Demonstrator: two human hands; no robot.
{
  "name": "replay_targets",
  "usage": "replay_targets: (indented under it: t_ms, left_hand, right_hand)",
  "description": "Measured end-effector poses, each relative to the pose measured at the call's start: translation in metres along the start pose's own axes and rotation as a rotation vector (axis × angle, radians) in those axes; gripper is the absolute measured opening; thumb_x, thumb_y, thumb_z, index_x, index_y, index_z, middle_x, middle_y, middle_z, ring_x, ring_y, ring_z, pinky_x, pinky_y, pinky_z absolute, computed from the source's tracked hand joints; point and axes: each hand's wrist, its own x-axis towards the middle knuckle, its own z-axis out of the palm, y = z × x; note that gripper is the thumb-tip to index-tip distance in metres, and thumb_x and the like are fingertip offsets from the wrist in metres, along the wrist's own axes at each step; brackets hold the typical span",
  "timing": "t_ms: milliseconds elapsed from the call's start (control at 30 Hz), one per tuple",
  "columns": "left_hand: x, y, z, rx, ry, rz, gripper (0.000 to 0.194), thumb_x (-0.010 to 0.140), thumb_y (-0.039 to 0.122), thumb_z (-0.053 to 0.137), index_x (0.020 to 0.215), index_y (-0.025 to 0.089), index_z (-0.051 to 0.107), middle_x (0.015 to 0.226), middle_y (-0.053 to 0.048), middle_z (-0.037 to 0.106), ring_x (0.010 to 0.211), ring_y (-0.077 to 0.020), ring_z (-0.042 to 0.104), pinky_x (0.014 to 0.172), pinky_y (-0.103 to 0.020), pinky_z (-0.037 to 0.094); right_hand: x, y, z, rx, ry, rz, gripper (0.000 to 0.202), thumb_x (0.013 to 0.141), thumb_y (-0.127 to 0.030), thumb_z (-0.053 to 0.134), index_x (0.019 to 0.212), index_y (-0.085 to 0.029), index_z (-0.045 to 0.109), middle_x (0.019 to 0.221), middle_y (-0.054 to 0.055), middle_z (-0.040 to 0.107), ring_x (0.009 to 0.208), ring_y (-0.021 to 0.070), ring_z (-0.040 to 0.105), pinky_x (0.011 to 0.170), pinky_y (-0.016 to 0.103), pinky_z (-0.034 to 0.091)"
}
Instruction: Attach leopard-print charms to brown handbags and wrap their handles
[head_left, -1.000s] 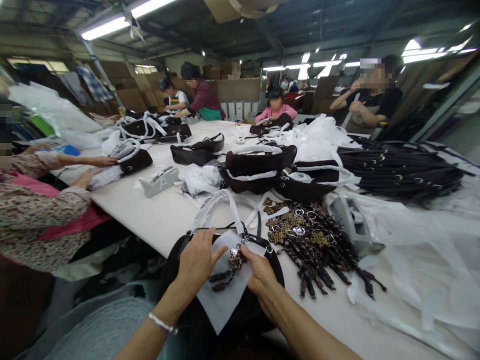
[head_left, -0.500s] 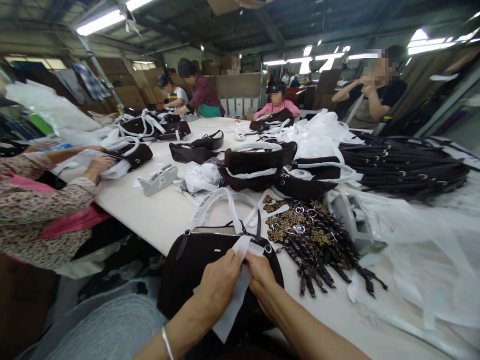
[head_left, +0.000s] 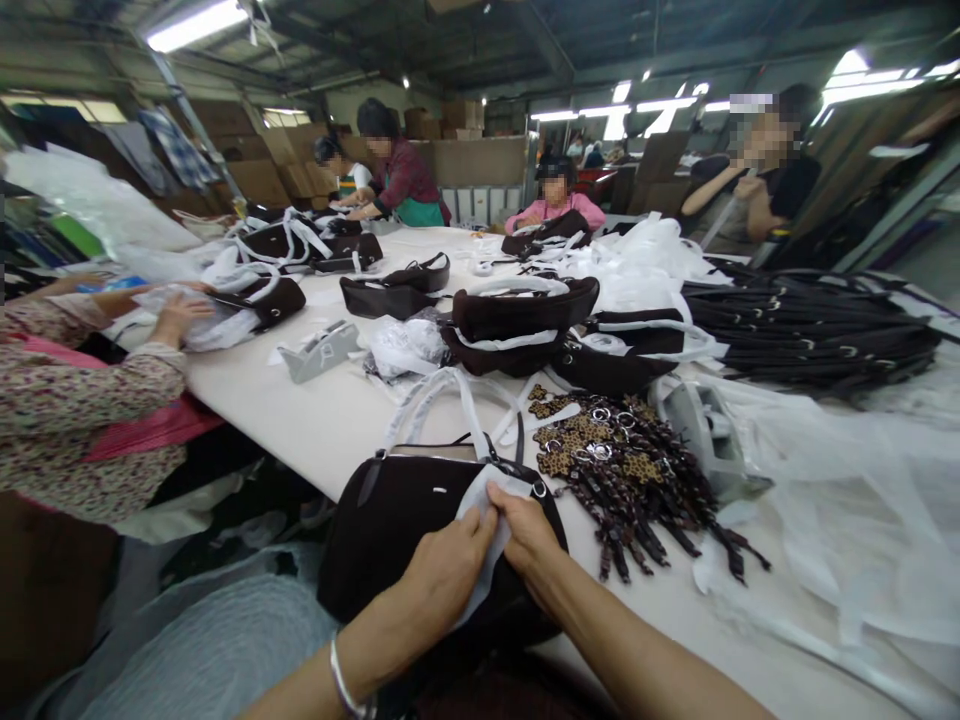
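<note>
A dark brown handbag (head_left: 397, 520) stands at the table's near edge, its handles (head_left: 469, 405) wrapped in white material. Against its front, near the right handle's base, lies a sheet of white wrapping paper (head_left: 480, 492). My left hand (head_left: 454, 560) pinches this paper from the left, fingers closed. My right hand (head_left: 525, 525) grips it from the right, thumb pointing up, close beside the left fingertips. What lies beneath the paper is hidden. Right of the bag is a pile of leopard-print charms with dark tassels (head_left: 600, 460).
Grey tape dispensers (head_left: 322, 350) (head_left: 709, 440) flank the work spot. More dark bags (head_left: 517, 315) stand ahead. Black straps (head_left: 817, 325) and white sheeting (head_left: 847, 510) lie at right. At left a co-worker's hand (head_left: 180, 315) handles another bag; a foam roll (head_left: 217, 640) sits below.
The white paper has been folded in closer over the bag's front, with less hanging below. My hands have shifted slightly, and the co-worker's hand at left has moved left.
</note>
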Motion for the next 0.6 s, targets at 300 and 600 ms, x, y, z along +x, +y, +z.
replay_targets:
  t_ms: [300, 600]
  left_hand:
    - [0.038, -0.042, -0.011, -0.832, 0.031, -0.397, 0.033, 0.079, 0.048, 0.062, 0.084, 0.016, 0.06, 0.073, -0.001, 0.061, 0.064, -0.0158, 0.054, 0.056, -0.024, 0.037]
    - [0.042, -0.034, 0.016, -1.329, -0.002, -0.495, 0.03, 0.066, 0.038, 0.072, 0.078, 0.014, 0.06, 0.063, 0.002, 0.061, 0.051, -0.0106, 0.049, 0.051, -0.022, 0.034]
  right_hand:
    - [0.002, -0.003, 0.003, -0.039, -0.045, 0.029, 0.019, 0.064, -0.014, 0.082, 0.075, -0.012, 0.067, 0.059, 0.003, 0.068, 0.055, 0.0201, 0.065, 0.059, 0.033, 0.056]
    - [-0.031, -0.051, -0.019, -0.695, -0.392, -0.122, 0.039, 0.066, -0.036, 0.082, 0.096, -0.013, 0.073, 0.086, 0.009, 0.075, 0.076, 0.0254, 0.07, 0.072, 0.038, 0.057]
